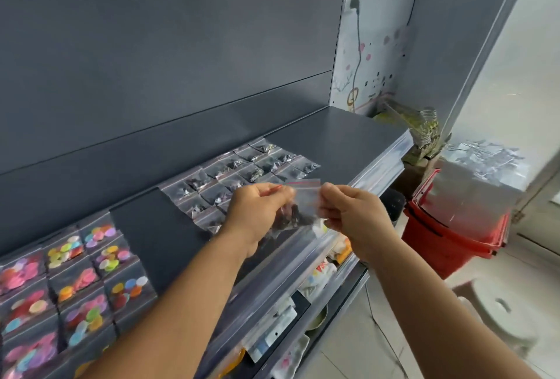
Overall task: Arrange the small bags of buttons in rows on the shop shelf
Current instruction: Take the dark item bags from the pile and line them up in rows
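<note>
I see both hands pinching one clear bag [303, 199] of dark buttons above the shelf [348, 133] edge, left hand [257, 212] on its left side, right hand [348, 215] on its right; dark bags [239, 175] in rows just behind, coloured bags [72, 281] far left

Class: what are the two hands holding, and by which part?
Both hands, left and right, pinch one clear bag of dark buttons near its top corners.

shelf, flat metal board [339, 133]: dark grey
clear plastic bags w/ round buttons [75, 281]: pink, yellow, blue, orange
stacked plastic baskets [448, 245]: red
</note>
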`<state>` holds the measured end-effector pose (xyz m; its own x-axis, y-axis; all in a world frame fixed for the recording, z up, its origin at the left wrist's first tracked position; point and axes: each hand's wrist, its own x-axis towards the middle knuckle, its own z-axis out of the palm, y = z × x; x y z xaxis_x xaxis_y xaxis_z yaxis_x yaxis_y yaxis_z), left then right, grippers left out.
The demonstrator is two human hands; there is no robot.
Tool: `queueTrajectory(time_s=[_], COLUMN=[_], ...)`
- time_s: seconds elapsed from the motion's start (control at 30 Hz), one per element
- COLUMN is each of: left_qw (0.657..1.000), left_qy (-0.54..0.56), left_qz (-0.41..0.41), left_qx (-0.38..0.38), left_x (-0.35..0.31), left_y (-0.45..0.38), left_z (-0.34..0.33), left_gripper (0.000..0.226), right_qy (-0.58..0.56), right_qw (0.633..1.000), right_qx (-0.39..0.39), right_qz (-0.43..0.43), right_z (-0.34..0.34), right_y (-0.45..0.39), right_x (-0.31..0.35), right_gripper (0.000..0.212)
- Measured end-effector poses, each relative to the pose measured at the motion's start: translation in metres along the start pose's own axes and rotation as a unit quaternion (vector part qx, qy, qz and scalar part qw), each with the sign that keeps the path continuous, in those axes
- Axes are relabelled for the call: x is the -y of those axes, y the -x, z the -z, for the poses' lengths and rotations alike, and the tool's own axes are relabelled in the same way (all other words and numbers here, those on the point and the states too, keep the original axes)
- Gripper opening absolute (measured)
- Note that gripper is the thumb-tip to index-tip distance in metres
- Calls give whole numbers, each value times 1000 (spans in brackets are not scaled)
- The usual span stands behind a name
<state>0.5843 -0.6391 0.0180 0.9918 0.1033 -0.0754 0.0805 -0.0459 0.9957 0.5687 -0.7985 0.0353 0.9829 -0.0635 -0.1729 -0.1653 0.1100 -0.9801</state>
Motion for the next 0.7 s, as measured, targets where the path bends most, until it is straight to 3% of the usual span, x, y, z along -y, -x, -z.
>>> queueTrajectory(time_s=[0.13,0.23,0.37,0.6,0.7], left_qw=[1000,1000,999,993,989], left_qy=[-18,-17,-21,-68,-107], left_qz=[-14,-12,3,7,20], left_qx=[-10,-6,-29,-94,-102], left_x=[-7,-15,-22,-22,-21], left_y=[-47,-70,-93,-119,-122], left_z=[-17,-33,-42,-65,-73], left_gripper=[10,9,9,9,23], right_qy=[69,72,86,123,146], right_qw=[994,994,993,981,971], right_qx=[83,85,73,149,188], right_qz=[-3,-13,22,37,23], right_z=[11,19,31,37,47], right_y=[-47,-77,-112,-170,-192], right_x=[12,18,24,29,29], right_gripper=[17,21,8,19,21])
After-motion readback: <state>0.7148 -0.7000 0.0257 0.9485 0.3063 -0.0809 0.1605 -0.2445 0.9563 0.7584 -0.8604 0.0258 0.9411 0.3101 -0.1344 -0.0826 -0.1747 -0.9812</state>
